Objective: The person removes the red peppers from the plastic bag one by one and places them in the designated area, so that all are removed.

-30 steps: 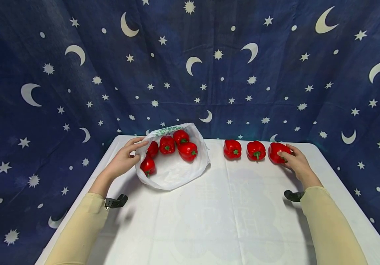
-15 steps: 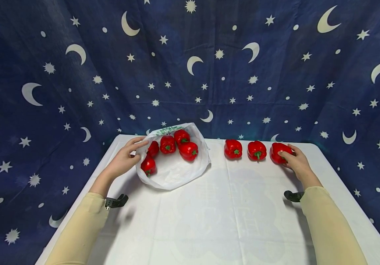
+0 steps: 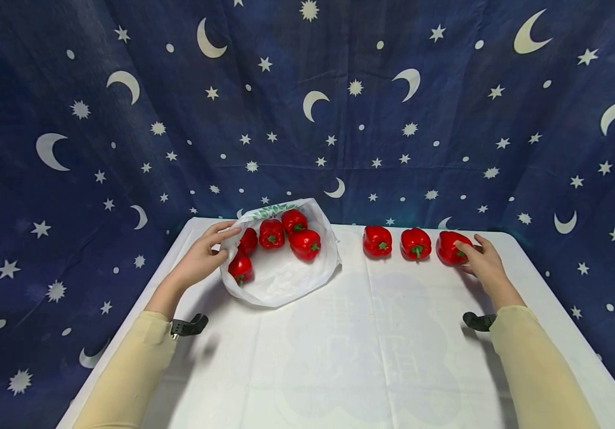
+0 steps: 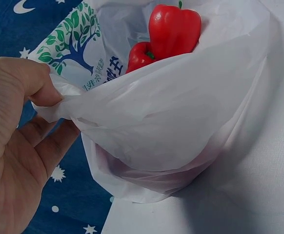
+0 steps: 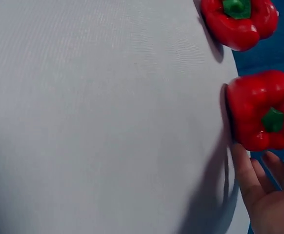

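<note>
My left hand (image 3: 198, 259) pinches the left rim of a white plastic bag (image 3: 280, 286) between thumb and fingers, seen closely in the left wrist view. The bag's mouth faces me, with several red bell peppers (image 3: 304, 245) inside; its side wall hides part of them in the left wrist view. At the right, my right hand (image 3: 486, 265) is beside the end red bell pepper (image 3: 449, 247) of a row on the table. In the right wrist view its fingers are spread and fairly straight, with a fingertip right at that pepper's lower edge.
Two more red bell peppers, a middle one (image 3: 415, 244) and a left one (image 3: 377, 242), stand in the row near the back edge of the white-covered table (image 3: 339, 357). Behind hangs a dark blue cloth (image 3: 286, 119) with moons and stars.
My right fingers have loosened from the end pepper, whose green stem shows more now. The right wrist has shifted slightly right. My left hand and the bag stay put.
</note>
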Tool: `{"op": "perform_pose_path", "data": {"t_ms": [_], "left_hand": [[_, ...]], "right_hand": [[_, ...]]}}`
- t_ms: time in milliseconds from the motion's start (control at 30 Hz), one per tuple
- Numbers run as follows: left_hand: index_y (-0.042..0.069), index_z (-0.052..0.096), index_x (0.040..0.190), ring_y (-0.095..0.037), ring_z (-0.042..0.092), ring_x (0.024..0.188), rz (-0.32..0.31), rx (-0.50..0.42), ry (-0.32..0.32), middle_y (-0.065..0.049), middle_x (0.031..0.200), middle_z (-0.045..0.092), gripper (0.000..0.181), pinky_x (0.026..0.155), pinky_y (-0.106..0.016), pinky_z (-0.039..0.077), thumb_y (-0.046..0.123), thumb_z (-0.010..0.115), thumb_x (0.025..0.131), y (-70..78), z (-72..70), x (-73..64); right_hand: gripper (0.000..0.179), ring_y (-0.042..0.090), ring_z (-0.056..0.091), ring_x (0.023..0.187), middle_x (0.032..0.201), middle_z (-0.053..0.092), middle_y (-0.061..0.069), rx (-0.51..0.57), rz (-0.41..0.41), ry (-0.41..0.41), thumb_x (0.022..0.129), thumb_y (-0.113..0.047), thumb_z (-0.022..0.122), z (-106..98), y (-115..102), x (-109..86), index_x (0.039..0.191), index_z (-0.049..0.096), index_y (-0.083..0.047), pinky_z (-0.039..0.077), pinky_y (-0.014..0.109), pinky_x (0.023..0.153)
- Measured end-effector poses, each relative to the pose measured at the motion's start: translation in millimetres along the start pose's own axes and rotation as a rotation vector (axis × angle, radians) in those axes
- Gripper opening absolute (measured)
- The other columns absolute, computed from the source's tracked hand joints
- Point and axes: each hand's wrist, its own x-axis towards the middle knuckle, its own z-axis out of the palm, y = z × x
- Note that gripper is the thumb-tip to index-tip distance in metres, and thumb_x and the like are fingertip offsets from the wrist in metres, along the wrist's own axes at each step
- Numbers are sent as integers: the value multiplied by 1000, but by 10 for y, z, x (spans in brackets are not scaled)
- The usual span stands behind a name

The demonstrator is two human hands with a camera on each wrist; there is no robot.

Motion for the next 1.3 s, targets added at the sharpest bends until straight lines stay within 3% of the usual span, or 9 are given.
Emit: {"op": "perform_pose_path", "data": {"t_ms": [167,267,367,467,633,767,833,1067,1300], "left_hand": [[12,52,151,-29,37,143,-4,-12,-2,2,163,29,56,107,-59,41,1,48,97,12,3,-2],[12,52,152,-29,37,143,-5,-13,-3,2,163,28,56,107,-59,40,0,48,97,12,1,-2],[12,52,151,-29,37,143,-4,-10,-2,2,163,29,56,107,-59,41,0,49,97,9,-1,-1],[13,53,151,-28,38,142,-4,-7,-1,2,163,29,56,106,-58,41,0,49,97,4,-5,-1],[15,53,151,-28,38,141,-3,0,0,2,163,29,56,107,-58,41,0,49,97,2,-8,2],[14,53,151,-28,37,142,-1,5,0,1,163,29,56,106,-58,41,0,49,97,12,-2,3],[13,53,151,-29,37,142,-3,5,0,1,163,29,56,107,-58,41,1,49,97,11,1,2],[11,52,151,-29,37,142,-4,-4,0,1,163,29,56,106,-58,41,0,48,96,12,7,-9],[13,53,151,-28,34,144,-2,6,5,2,163,30,57,107,-58,41,0,48,96,14,9,-1]], "right_hand": [[87,46,42,136,158,30,31,0,-85,101,102,-52,49,-108,-22,-106,164,12,-4,55,32,89],[82,38,46,128,155,36,28,18,-126,158,102,-50,50,-156,-71,-165,164,19,-6,53,17,78],[77,28,47,123,154,40,23,30,-172,196,103,-48,51,-152,-150,-245,164,24,-10,48,12,78],[73,22,46,124,154,42,20,36,-237,191,104,-47,52,-88,-257,-337,163,26,-13,46,12,87],[68,27,44,133,155,43,18,52,-362,118,105,-43,54,114,-469,-491,162,30,-15,41,29,109],[65,33,43,138,154,44,18,45,-467,41,105,-38,55,287,-605,-591,160,33,-11,36,43,114],[64,36,43,139,154,44,18,46,-510,-2,105,-35,57,376,-664,-629,159,35,-10,37,41,114],[63,35,42,141,155,44,15,75,-608,-173,103,-25,62,688,-850,-787,158,37,-10,40,15,101],[65,36,43,140,155,44,14,95,-672,-310,100,-19,67,990,-1010,-894,157,39,-10,43,17,99]]}}
